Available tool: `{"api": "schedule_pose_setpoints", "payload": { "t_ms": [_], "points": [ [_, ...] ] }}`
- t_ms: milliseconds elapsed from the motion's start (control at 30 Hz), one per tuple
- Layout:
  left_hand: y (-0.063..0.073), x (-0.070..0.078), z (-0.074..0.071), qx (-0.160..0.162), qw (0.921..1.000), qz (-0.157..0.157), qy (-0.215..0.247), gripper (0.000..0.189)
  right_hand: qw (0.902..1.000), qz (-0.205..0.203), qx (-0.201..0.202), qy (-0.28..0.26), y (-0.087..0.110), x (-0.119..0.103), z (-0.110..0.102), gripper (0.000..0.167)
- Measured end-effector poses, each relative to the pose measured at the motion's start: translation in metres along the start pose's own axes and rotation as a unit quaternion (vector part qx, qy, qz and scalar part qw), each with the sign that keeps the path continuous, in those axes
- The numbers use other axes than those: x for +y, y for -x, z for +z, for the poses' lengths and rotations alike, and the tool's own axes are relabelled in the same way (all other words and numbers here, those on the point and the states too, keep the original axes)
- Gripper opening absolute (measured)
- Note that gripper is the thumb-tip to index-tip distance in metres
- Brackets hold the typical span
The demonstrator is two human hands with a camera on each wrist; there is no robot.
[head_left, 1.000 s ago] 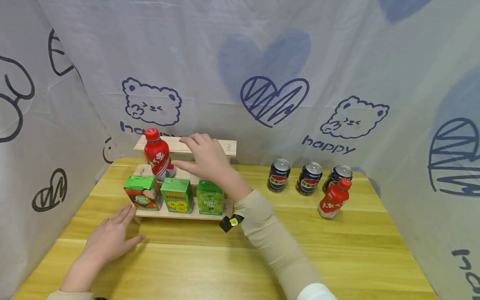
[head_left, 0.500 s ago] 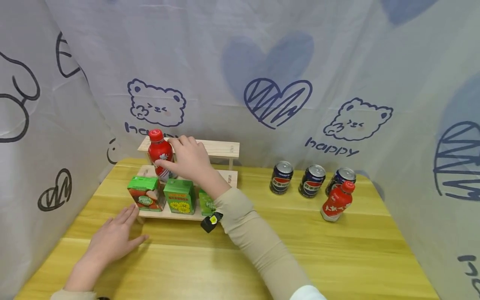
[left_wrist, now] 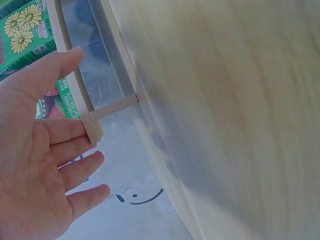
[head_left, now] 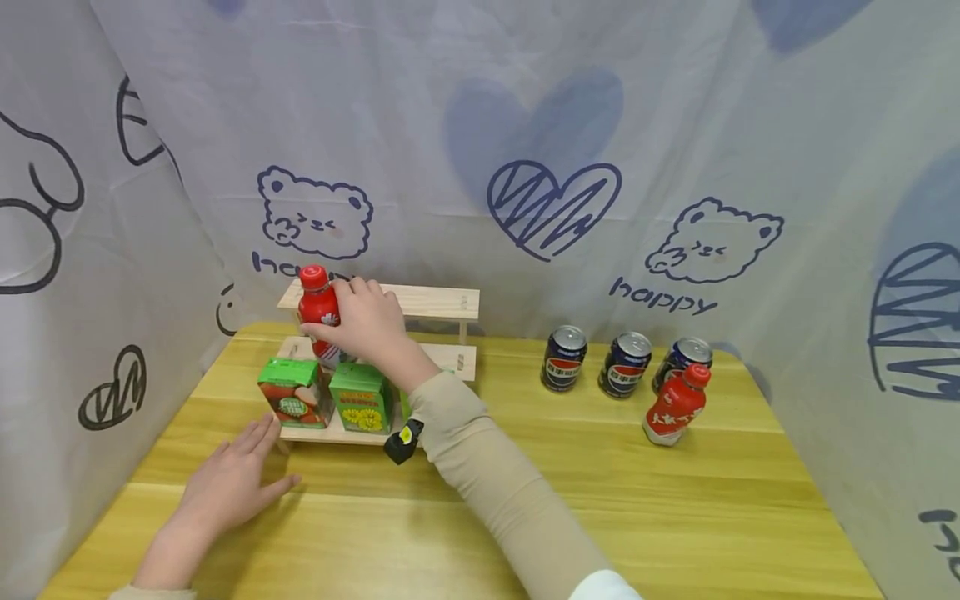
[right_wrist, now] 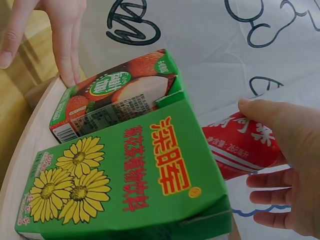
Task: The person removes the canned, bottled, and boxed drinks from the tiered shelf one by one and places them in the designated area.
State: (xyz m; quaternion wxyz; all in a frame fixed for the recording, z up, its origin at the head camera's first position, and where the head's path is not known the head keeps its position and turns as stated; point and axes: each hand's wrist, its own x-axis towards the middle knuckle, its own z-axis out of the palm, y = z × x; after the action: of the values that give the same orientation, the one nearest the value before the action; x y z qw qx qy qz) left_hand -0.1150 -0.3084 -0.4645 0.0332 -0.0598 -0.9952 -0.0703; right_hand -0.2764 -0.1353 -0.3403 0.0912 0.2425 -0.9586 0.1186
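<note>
My right hand [head_left: 372, 327] grips a red drink bottle [head_left: 318, 305] that stands upright on the middle tier of a small wooden tiered shelf [head_left: 438, 302]. In the right wrist view, the thumb lies across the bottle's label [right_wrist: 240, 145] and the fingers pass behind it. My left hand [head_left: 231, 482], fingers extended, touches the shelf's front left corner. Along the front tier are a green-and-red strawberry drink carton [head_left: 294, 402], a green carton with yellow flowers [head_left: 362, 407] and a third green carton mostly hidden behind my right wrist.
To the right of the shelf, three dark blue cola cans [head_left: 564, 360] stand on the wooden table [head_left: 585, 467]. A second red bottle [head_left: 677, 406] stands before the rightmost can. Printed cloth [head_left: 427, 142] hangs behind and at both sides.
My right hand has moved left from beside the bottle and closed round it. The left hand stays at the shelf corner. The head view has shifted slightly.
</note>
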Motion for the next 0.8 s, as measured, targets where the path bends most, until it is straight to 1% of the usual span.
{"api": "schedule_pose_setpoints", "payload": {
  "t_ms": [133, 300, 633, 800],
  "points": [
    [0.0008, 0.0008, 0.0012, -0.003, 1.0000, -0.002, 0.000, 0.095, 1.0000, 0.005, -0.002, 0.006, -0.0016, -0.0028, 0.0032, 0.074],
    [-0.0003, -0.0004, 0.0012, -0.003, 1.0000, -0.001, -0.003, 0.097, 0.9999, 0.005, -0.001, 0.011, -0.0020, -0.0040, 0.0015, 0.074],
    [0.0001, -0.0014, 0.0034, -0.005, 1.0000, -0.003, 0.000, 0.097, 0.9994, -0.016, 0.019, 0.023, -0.0019, -0.0042, 0.0026, 0.070],
    [-0.0002, -0.0012, 0.0018, -0.006, 1.0000, -0.002, 0.000, 0.097, 0.9988, -0.023, 0.027, 0.032, -0.0016, -0.0049, 0.0026, 0.070]
  ]
}}
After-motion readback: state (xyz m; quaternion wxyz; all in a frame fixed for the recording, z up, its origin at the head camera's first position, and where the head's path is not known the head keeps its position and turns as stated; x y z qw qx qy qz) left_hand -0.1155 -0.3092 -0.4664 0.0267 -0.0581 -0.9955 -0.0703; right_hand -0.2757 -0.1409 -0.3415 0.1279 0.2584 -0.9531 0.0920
